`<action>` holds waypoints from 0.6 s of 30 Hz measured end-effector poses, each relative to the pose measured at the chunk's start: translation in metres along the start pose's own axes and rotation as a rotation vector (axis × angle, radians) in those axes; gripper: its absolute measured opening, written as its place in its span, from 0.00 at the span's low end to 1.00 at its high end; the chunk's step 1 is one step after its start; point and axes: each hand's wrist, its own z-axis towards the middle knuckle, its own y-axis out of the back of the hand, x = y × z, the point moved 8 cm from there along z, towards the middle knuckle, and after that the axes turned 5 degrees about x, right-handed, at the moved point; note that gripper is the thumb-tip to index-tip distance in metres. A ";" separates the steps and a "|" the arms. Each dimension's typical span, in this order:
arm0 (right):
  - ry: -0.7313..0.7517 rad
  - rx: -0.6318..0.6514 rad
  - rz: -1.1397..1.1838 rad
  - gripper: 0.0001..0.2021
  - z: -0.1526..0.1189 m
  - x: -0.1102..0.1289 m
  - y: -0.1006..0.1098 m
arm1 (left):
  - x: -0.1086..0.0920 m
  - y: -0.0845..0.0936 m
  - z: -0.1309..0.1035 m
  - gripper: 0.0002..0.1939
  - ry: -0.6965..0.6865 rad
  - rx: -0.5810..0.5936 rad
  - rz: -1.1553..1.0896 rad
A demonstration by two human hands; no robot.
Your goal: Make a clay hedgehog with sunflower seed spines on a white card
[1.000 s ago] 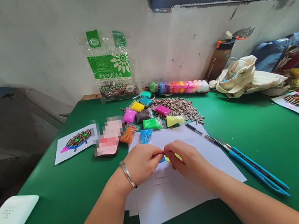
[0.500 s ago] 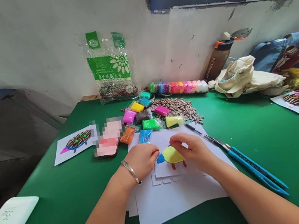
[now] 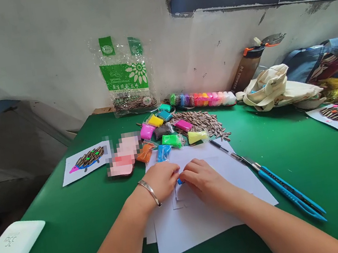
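1. My left hand (image 3: 161,183), at ten o'clock from the paper's (image 3: 186,235) centre, is bunched narrow; I can't tell whether it holds anything. Leaning could drag the sheets.
2. Blue patch (image 3: 180,181), half past ten, between my hands: careless pressing could mar it.
3. My right hand (image 3: 206,180), near centre, curls narrow, its grip hidden; it blocks my view, inviting misplacement.
4. Blue tweezers (image 3: 290,190), three o'clock: a wide reach could knock them.

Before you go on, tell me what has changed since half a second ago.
The right hand has moved left, toward the left hand, and now covers the yellow shape; only part of its blue end shows. Whether anything was gripped or released is hidden. The left hand, green packet and blue tweezers stayed put.
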 end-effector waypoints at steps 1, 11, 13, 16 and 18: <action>0.002 0.004 -0.009 0.10 0.000 0.001 -0.001 | 0.000 0.000 0.000 0.11 0.004 0.002 0.002; 0.059 0.000 -0.077 0.08 0.005 0.006 -0.003 | 0.002 -0.004 0.001 0.10 0.003 -0.022 0.014; 0.075 -0.016 -0.075 0.09 0.005 0.008 -0.002 | 0.002 -0.005 0.002 0.09 0.001 -0.024 0.019; 0.079 -0.025 -0.070 0.09 0.006 0.008 0.000 | 0.003 -0.006 0.002 0.08 -0.001 -0.019 0.022; 0.070 -0.028 -0.059 0.09 0.005 0.007 0.001 | 0.002 -0.006 0.002 0.08 0.005 -0.012 0.026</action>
